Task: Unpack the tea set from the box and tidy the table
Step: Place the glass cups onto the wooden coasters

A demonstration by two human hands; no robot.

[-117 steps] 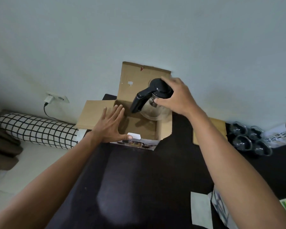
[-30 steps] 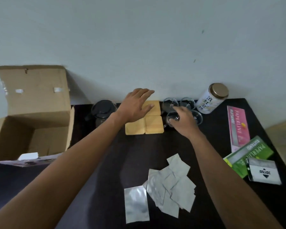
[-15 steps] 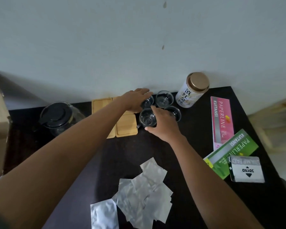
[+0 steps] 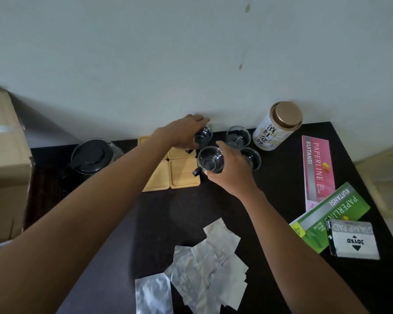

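Observation:
My left hand (image 4: 182, 132) grips a small glass cup (image 4: 204, 135) near the wall, above the wooden coasters (image 4: 183, 175). My right hand (image 4: 233, 172) holds another glass cup (image 4: 210, 160) with a dark handle, lifted just right of the coasters. Two more glass cups stand on the dark table: one (image 4: 238, 136) by the wall and one (image 4: 251, 157) partly hidden behind my right hand. The glass teapot (image 4: 93, 158) with a black lid stands left of the coasters. The cardboard box (image 4: 4, 164) sits at the far left.
A white tea canister (image 4: 278, 125) with a gold lid stands at the back right. Pink (image 4: 317, 171) and green (image 4: 334, 217) receipt books and a stamp pad box (image 4: 354, 240) lie on the right. Several silver sachets (image 4: 204, 266) lie at the front of the table (image 4: 173, 214).
Earlier my right hand lifted the teapot from the box; it now stands on the table. In the last second both hands reached the cups and took hold of one each.

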